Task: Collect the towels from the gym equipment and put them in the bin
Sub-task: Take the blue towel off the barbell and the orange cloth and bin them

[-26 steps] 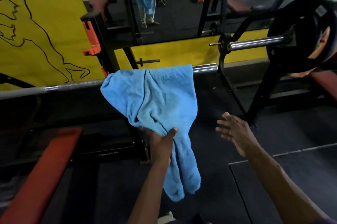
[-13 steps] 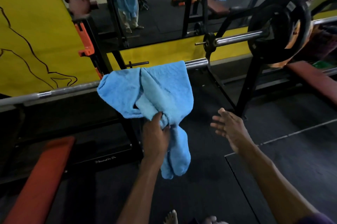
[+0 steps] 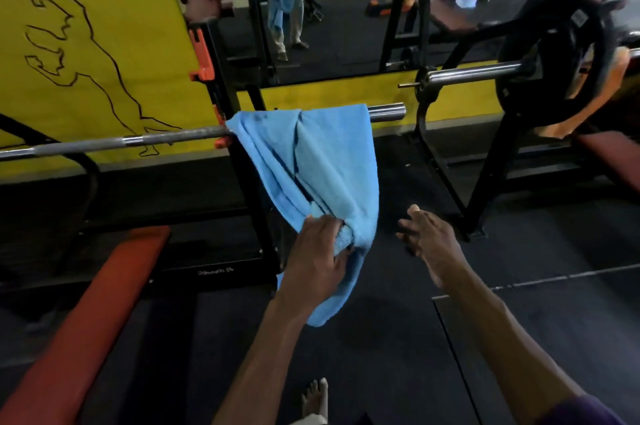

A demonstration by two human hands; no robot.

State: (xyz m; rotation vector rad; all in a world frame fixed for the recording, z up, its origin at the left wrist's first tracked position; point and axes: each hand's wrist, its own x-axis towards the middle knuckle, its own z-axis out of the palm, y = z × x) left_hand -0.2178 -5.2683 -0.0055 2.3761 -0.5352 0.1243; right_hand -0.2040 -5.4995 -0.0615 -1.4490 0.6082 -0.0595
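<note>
Gripping a bunched fold of the blue towel (image 3: 322,161) with my left hand (image 3: 317,253), right hand (image 3: 431,243) open and empty just beside it. The towel's top is draped over the barbell (image 3: 104,145). I reckon 1 sideways yank could snag it on the orange hook (image 3: 220,142). No bin in view, and the mirror's too blurry to read.

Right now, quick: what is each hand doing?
Left hand: closed around the lower part of the blue towel draped over the barbell.
Right hand: open, fingers extended, holding nothing.
</note>
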